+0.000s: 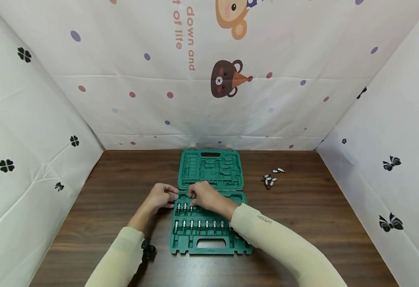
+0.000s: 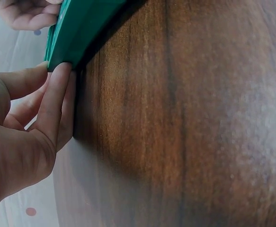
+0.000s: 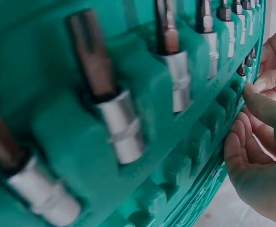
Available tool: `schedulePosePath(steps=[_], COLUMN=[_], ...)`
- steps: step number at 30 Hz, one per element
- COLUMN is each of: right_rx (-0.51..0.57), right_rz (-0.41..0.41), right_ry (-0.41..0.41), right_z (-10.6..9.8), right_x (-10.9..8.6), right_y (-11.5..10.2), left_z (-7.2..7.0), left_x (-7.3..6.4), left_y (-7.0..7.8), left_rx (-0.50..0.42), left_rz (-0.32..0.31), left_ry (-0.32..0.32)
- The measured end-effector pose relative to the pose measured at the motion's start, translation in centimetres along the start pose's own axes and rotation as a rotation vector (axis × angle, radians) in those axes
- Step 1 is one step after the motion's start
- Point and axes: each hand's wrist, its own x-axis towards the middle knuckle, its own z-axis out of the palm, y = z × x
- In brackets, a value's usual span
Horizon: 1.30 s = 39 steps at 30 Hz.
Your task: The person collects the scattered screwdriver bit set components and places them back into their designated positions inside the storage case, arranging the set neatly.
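Spread open on the bench (image 1: 123,187), a green moulded case (image 1: 183,241), lid (image 1: 209,170) folded back, left edge pinched by the left fingers (image 2: 55,94). Slotted upright across its near row, silver-based bit sockets (image 1: 199,226) with darker tips. Farther back, three more in view, right fingers (image 1: 194,189) at the third bit socket (image 1: 191,210). Right of the case, a loose pile of bits (image 1: 268,181), with a few just beyond.

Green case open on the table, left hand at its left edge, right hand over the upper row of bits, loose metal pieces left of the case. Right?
One error: the loose metal pieces lie right of the green case, as the head view shows. Rest stands: case open on the table, left hand at its left edge, right hand over the upper row.
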Motion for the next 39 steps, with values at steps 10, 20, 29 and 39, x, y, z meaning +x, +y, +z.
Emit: schedulePosePath(steps=[10, 20, 29, 39], right_rx=[0.002, 0.107, 0.148, 0.238], right_rz=[-0.072, -0.101, -0.078, -0.045], right_ry=[0.019, 0.048, 0.074, 0.123], right_z=[-0.1, -0.7, -1.8, -3.2], right_x=[-0.8, -2.2, -3.3, -5.9], right_y=[0.5, 1.4, 2.5, 3.9], left_z=[0.1, 0.2, 0.0, 0.1], left_x=[-0.1, -0.2, -0.3, -0.1], left_y=[0.0, 0.0, 0.0, -0.1], left_rx=[0.003, 0.005, 0.011, 0.009], left_rz=[0.001, -0.003, 0.005, 0.005], left_ry=[-0.001, -0.003, -0.002, -0.009])
